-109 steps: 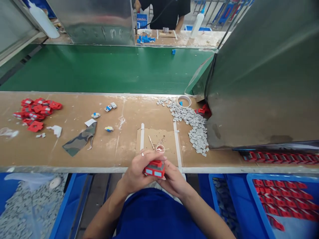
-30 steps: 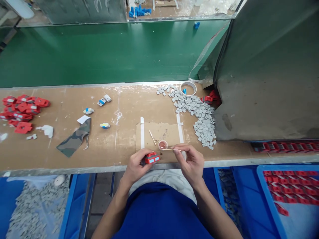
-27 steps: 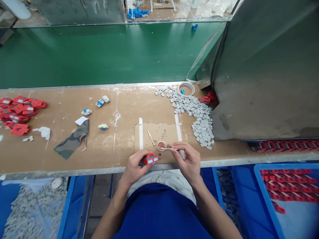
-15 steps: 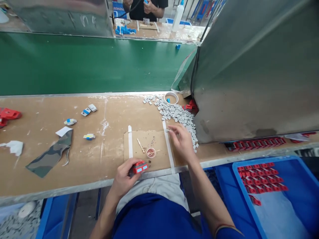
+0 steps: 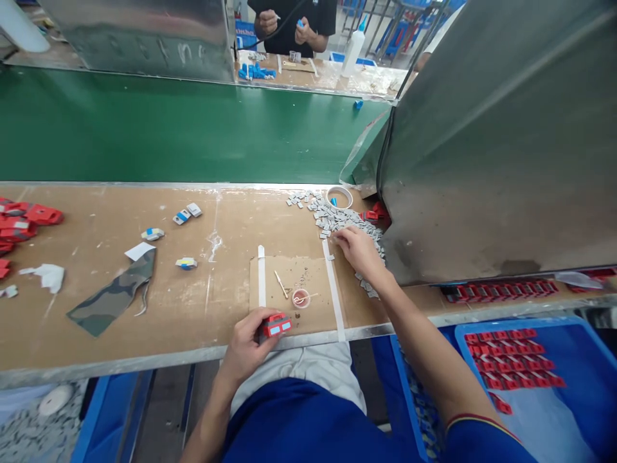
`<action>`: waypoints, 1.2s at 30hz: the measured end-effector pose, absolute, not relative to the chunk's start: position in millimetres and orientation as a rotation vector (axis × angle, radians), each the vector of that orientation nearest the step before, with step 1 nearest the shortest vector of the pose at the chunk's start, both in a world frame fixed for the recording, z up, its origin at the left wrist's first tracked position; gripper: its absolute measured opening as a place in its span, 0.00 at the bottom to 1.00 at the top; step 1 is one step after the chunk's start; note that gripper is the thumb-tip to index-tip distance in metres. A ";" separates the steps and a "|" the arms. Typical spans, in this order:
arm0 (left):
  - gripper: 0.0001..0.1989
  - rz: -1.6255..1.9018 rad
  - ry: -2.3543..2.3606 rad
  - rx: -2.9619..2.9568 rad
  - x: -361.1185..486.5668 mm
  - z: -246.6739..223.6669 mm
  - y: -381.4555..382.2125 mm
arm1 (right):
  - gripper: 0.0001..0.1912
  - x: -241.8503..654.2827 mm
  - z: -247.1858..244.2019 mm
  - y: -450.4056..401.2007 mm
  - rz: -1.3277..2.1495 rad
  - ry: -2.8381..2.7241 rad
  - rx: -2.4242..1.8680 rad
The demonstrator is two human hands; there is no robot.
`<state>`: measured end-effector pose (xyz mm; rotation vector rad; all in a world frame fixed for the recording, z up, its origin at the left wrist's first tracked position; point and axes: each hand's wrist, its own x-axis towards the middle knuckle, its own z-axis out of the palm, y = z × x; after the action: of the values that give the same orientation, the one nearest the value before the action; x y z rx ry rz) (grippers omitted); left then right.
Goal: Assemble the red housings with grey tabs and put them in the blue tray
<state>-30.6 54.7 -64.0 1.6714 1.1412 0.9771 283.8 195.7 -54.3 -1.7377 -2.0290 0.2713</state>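
Note:
Near the table's front edge, my left hand point(image 5: 249, 342) grips a red toy vehicle point(image 5: 278, 325) with two light blue windows facing me. My right hand point(image 5: 359, 249) reaches onto the pile of small grey pieces point(image 5: 332, 215), thumb and fingertips pinched together; what is between them is too small to make out. One loose grey piece point(image 5: 330, 257) lies on the right white tape strip. Between my hands, a small round cup point(image 5: 301, 298) of reddish contents has a thin stick across it, and a pale stick point(image 5: 281, 284) lies to its left.
A tape roll point(image 5: 339, 197) sits behind the pile. Camouflage cloth point(image 5: 116, 296), small white-and-blue pieces and red parts point(image 5: 29, 222) lie left. A metal panel point(image 5: 491, 161) stands right, above a blue tray point(image 5: 578, 386) with rows of red parts. Across the green belt point(image 5: 193, 132), a person works.
My right hand has moved up and onto the grey pile, and a grey piece now lies on the tape strip. My left hand still holds the red vehicle. The whole view has shifted slightly.

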 end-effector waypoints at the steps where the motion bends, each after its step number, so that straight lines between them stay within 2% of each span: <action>1: 0.09 0.980 1.133 1.669 -31.4 -64.7 55.1 | 0.11 286.0 -50.4 187.5 0.272 -2.023 -1.702; 5: 0.12 0.986 1.038 1.665 -36.2 -67.9 57.1 | 0.12 284.6 -34.6 143.5 0.428 -1.843 -1.512; 9: 0.21 0.961 0.918 1.655 -39.4 -70.1 56.4 | 0.06 265.0 -23.2 93.4 0.644 -1.656 -1.438; 13: 0.25 0.877 0.875 1.479 -40.1 -72.4 52.2 | 0.03 232.8 -17.7 52.9 0.832 -1.546 -1.380; 16: 0.22 0.829 0.875 1.340 -40.9 -74.1 49.8 | 0.08 207.1 -16.2 37.4 1.044 -1.476 -1.315; 19: 0.19 0.845 0.904 1.340 -42.0 -75.1 49.9 | 0.03 188.0 -14.0 36.1 1.153 -1.536 -1.261; 23: 0.19 0.879 0.933 1.386 -42.5 -75.1 51.6 | 0.07 176.5 -11.4 42.7 1.211 -1.571 -1.242; 29: 0.17 0.899 0.891 1.397 -41.6 -73.2 52.4 | 0.03 174.7 -17.1 46.7 1.301 -1.568 -1.301; 36: 0.16 0.855 0.915 1.428 -42.0 -72.5 52.6 | 0.05 176.9 -21.6 48.1 1.315 -1.645 -1.329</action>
<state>-42.0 52.6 -72.5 1.4284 0.9152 0.8550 176.9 48.1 -21.6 -1.3294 -1.6446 1.3154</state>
